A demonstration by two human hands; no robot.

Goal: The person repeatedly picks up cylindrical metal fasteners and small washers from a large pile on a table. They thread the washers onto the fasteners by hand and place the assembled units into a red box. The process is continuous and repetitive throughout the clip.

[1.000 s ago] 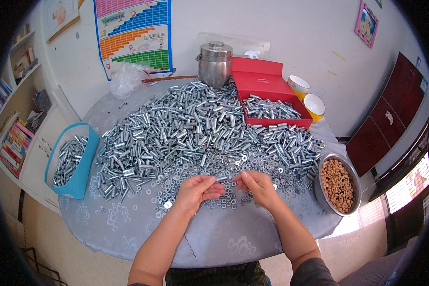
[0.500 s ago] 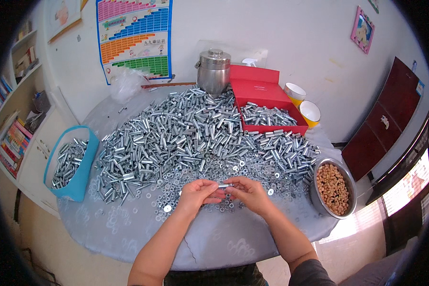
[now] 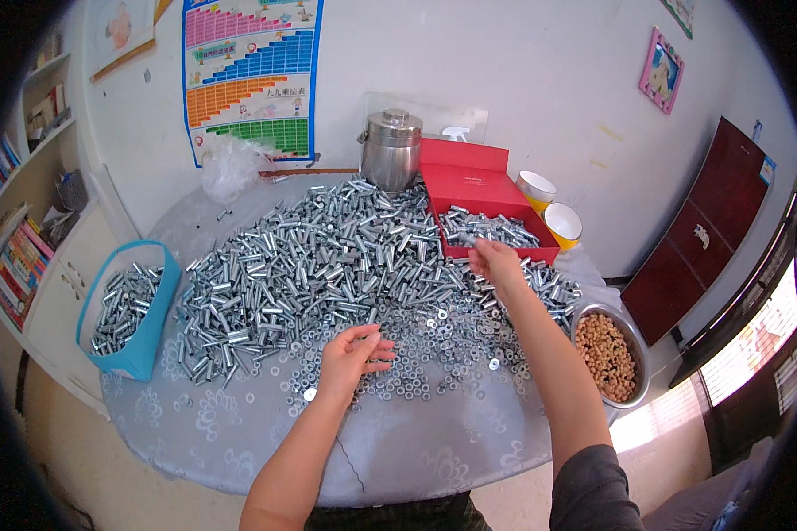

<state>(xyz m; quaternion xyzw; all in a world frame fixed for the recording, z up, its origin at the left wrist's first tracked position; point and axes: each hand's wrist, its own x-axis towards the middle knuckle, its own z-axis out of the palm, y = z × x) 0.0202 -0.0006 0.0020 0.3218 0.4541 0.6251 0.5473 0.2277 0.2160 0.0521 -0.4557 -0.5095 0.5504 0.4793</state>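
My right hand [image 3: 499, 265] has its fingers curled at the front edge of the red box [image 3: 459, 254]. Whatever those fingers may hold is hidden. Inside the box lie short silvery metal sleeves [image 3: 487, 228]. My left hand [image 3: 350, 358] hovers over loose metal washers [image 3: 407, 376] near the front of the table, its fingers loosely apart and nothing seen in them. Beyond it spreads a wide heap of metal sleeves and bolts [image 3: 310, 257].
A blue fabric bin [image 3: 155, 323] of metal pieces stands left. On the right is a steel bowl [image 3: 639, 354] of brownish bits. Two yellow-and-white cups [image 3: 562, 223] stand beside the box. A steel canister [image 3: 391, 155] and a clear plastic bag [image 3: 230, 168] are at the back.
Both hands held a small metal sleeve together over the washers. They have parted: my right hand moved forward and right to the red box, while my left stayed near its place, its fingers loosened.
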